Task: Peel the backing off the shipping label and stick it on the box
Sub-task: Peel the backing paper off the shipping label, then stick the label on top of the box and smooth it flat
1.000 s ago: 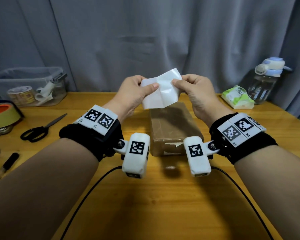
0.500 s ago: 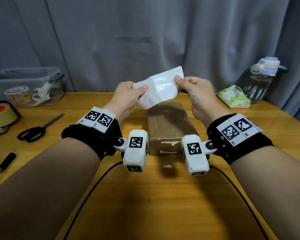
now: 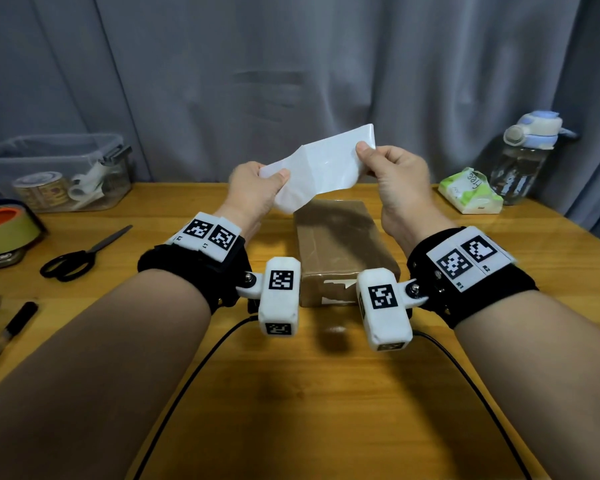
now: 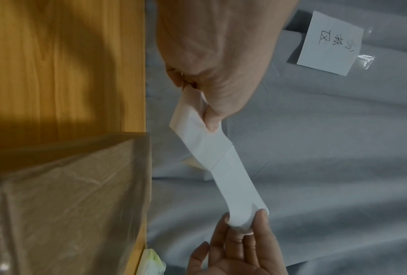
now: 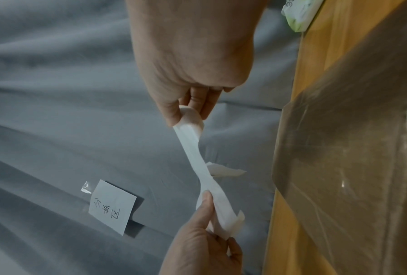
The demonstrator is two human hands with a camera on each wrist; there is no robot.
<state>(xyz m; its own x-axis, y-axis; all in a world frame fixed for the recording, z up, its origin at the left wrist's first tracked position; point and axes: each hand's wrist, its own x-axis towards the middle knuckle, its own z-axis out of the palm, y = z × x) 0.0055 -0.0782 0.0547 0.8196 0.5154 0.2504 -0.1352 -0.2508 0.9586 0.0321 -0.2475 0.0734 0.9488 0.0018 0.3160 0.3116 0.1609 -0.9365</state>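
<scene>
Shipping label (image 3: 321, 169) is held stretched above the taped cardboard box (image 3: 340, 244), pinched at opposite ends by left hand (image 3: 253, 192) and right hand (image 3: 397, 178). If peeled unevenly, tearing or self-sticking is likely.

The box (image 3: 340, 247) lies mid-table (image 3: 291, 393), scissors (image 3: 80, 254) to its left, tissue pack (image 3: 470, 192) and bottle (image 3: 523, 157) right.

A wooden table (image 3: 326, 393) stands against a grey curtain (image 3: 291, 64). A handwritten paper note (image 4: 330, 42) is taped to the curtain.
</scene>
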